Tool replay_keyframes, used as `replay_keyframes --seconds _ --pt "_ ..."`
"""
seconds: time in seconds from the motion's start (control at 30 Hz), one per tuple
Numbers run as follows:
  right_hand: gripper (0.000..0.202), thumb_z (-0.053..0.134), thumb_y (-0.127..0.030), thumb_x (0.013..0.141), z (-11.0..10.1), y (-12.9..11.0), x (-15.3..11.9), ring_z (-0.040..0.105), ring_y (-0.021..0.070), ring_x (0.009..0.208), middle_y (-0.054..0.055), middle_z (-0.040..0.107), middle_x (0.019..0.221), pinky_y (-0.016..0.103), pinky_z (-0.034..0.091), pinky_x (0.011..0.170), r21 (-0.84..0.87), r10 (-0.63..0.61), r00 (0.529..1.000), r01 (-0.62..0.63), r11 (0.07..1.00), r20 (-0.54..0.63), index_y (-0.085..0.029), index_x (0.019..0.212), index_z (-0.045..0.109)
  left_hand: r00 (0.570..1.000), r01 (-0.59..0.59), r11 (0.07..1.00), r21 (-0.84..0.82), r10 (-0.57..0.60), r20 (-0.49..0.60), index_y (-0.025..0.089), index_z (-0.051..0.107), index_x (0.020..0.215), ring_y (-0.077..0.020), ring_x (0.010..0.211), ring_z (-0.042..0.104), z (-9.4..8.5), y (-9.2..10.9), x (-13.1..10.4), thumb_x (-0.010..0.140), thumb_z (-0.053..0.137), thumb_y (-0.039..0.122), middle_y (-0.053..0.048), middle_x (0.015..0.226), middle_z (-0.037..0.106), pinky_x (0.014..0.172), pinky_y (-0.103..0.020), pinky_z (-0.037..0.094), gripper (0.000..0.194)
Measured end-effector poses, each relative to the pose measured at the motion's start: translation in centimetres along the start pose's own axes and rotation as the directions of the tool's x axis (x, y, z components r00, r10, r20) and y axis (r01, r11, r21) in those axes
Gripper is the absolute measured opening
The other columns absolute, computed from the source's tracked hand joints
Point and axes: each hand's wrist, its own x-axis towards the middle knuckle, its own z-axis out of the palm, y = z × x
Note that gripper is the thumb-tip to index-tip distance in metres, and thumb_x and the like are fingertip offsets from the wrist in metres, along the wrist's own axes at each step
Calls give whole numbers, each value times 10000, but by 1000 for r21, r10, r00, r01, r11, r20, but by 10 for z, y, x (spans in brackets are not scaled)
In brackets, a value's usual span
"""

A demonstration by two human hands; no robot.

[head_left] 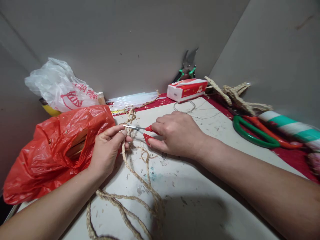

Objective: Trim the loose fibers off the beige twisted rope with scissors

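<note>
My left hand (110, 143) pinches a braided straw rope (131, 169) near its looped upper end. From there the rope runs down over the white board and spreads into several strands at the bottom of the view. My right hand (177, 133) has its fingers in the red handles of small scissors (136, 127). The blades point left and lie against the rope, close to my left fingertips. Whether the blades have a strand between them is too small to tell.
A red plastic bag (40, 150) with tan strips inside bulges at the left, a white bag (60, 83) behind it. Clear sticks (135, 100), a tissue pack (187, 90) and pruning shears (187, 65) line the back. Large green-and-orange-handled scissors (255, 136) lie right. Fibre scraps dot the white board (200, 186).
</note>
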Motion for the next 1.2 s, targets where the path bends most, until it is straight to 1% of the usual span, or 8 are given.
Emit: replay_keyframes --seconds 0.2,0.47,0.73,0.83,0.9,0.97,1.07,1.2 --pt "319 475 -388 876 1 0 2 523 157 606 45 652 668 308 226 587 5 -18 998 18 1000 63 -180 740 674 1000 21 999 -40 -21 -20 121 640 900 -73 470 515 0 -1 3 696 706 184 -18 581 646 500 -188 408 223" --pt "346 482 -430 829 7 2 0 507 150 584 36 640 628 300 243 582 90 1 999 4 996 -51 -174 697 675 1000 -26 1000 -6 26 -14 130 651 909 -71 484 522 -1 -3 3 708 710 209 -19 589 652 515 -188 414 224" --pt "322 484 -403 854 4 -2 1 507 156 592 44 637 644 314 245 604 36 -11 1000 11 999 3 -174 735 676 999 -38 999 37 38 -5 135 645 933 -77 499 527 -3 -4 1 722 704 237 -27 614 658 531 -203 418 242" --pt "304 489 -358 860 8 1 0 473 133 575 30 615 620 302 243 592 127 -1 999 7 992 -54 -169 685 650 999 -36 999 32 36 1 130 647 939 -73 497 528 -3 -3 0 723 704 234 -23 608 656 527 -193 418 247" --pt "298 511 -337 835 11 2 0 432 114 553 12 575 587 289 236 569 272 94 988 -58 961 -119 -167 610 608 1000 -26 999 29 26 0 130 643 930 -70 490 525 -2 -2 0 721 702 228 -20 599 656 519 -186 419 238" --pt "331 519 -323 818 14 1 1 370 90 516 -20 487 524 273 229 540 526 255 959 -154 837 -125 -168 525 526 1000 -9 1000 27 9 -4 132 638 913 -67 479 520 0 -1 -1 718 699 216 -13 585 653 508 -179 419 221" --pt "396 564 -368 794 14 -2 5 308 70 485 -54 374 470 253 236 506 874 441 896 -255 414 53 -176 472 435 1000 29 998 49 -29 10 134 637 892 -66 470 523 3 0 -3 717 694 206 -7 573 652 490 -168 411 198" --pt "373 672 -477 702 10 -7 11 391 77 476 -43 464 495 246 271 477 944 416 848 -303 -127 328 -171 540 534 994 22 986 166 -39 100 139 656 903 -65 480 535 3 0 -8 742 685 244 -9 586 664 503 -167 424 194"
